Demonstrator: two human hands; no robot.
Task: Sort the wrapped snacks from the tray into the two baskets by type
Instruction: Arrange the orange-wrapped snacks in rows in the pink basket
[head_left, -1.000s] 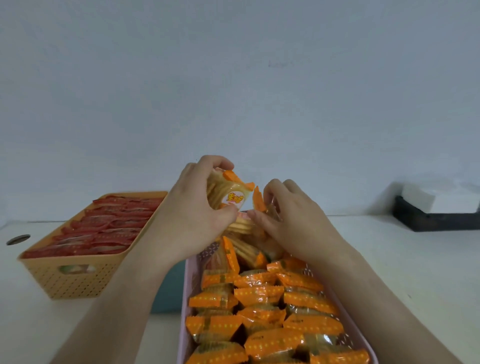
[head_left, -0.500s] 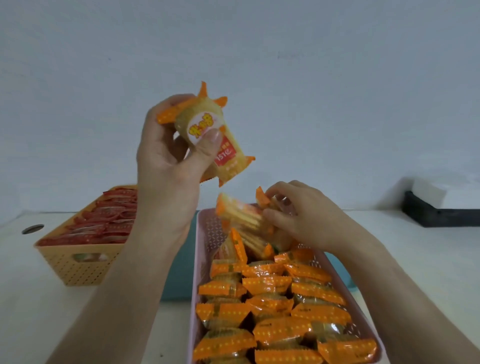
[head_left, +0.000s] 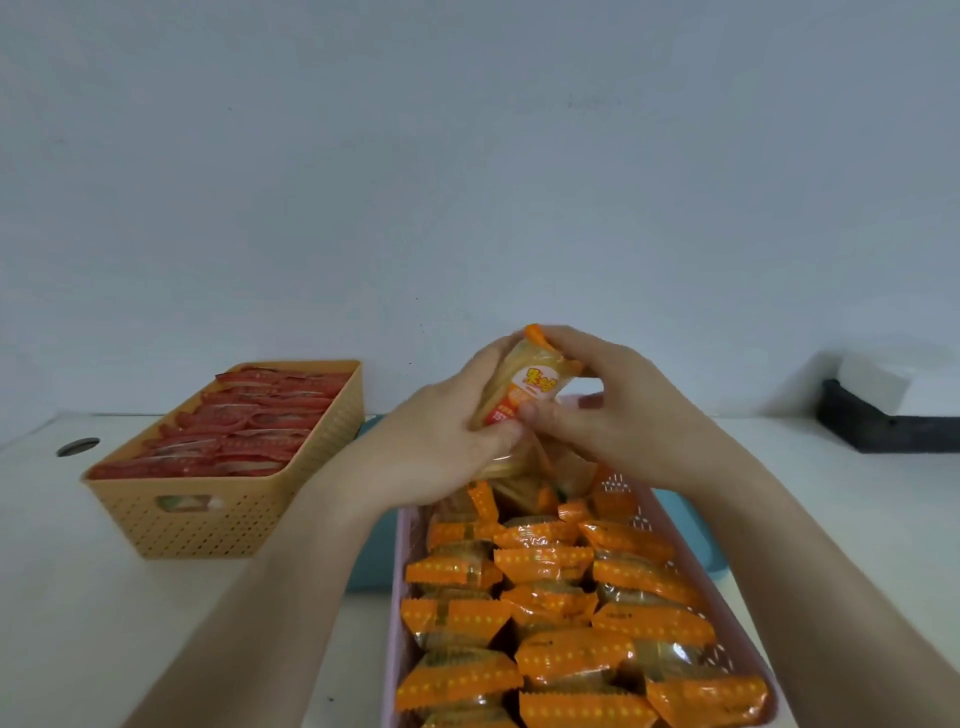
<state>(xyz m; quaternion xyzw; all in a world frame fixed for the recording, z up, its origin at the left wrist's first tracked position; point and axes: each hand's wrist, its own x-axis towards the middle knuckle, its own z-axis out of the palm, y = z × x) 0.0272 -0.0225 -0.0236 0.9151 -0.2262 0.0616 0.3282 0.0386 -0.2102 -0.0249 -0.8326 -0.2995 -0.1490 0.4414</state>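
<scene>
White table (head_left: 104, 623), sorting nearly done I reckon: left hand (head_left: 436, 441) and right hand (head_left: 618, 410) both grip one orange snack (head_left: 535, 384) above the far end of the packed pink basket (head_left: 724, 662), tan basket (head_left: 208, 525) of red snacks (head_left: 249, 431) to its left.

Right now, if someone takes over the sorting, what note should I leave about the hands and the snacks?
Hands: left hand and right hand both grip one orange snack above the far end of the pink basket.
Done: the pink basket holds rows of orange snacks; the yellow basket, on the left, holds red snacks.
The teal tray is mostly hidden by the pink basket; contents unseen.
Left: place this snack, check the tray.
</scene>
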